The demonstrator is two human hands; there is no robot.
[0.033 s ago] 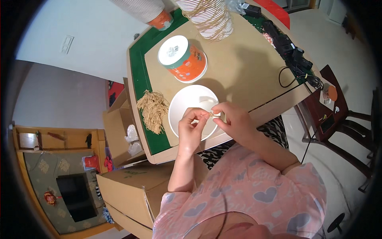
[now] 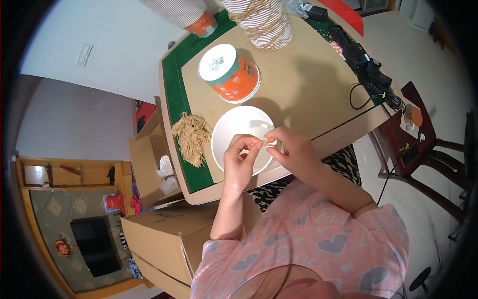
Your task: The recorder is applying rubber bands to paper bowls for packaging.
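Observation:
A short piece of tan string [image 2: 264, 143] is pinched between the fingertips of both my hands; its ends are too small to make out. My left hand [image 2: 240, 162] grips it from the left, thumb against forefinger. From the right, my right hand [image 2: 295, 152] pinches it the same way. Right below them stands a white paper bucket [image 2: 225, 130], its mouth facing up and partly covered by my hands. Left of the bucket lies a loose heap of tan strings [image 2: 191, 138]. Behind it, upside-down nested buckets [image 2: 238, 82] with an orange print rest on the table.
Tall bucket stacks stand at the back, one [image 2: 261, 25] draped with tan strings, another [image 2: 179, 15] beside the wall. Black adapters and cables [image 2: 366, 65] line the table's right edge. Cardboard boxes [image 2: 169, 224] sit at the left, a dark wooden chair [image 2: 413, 144] at the right.

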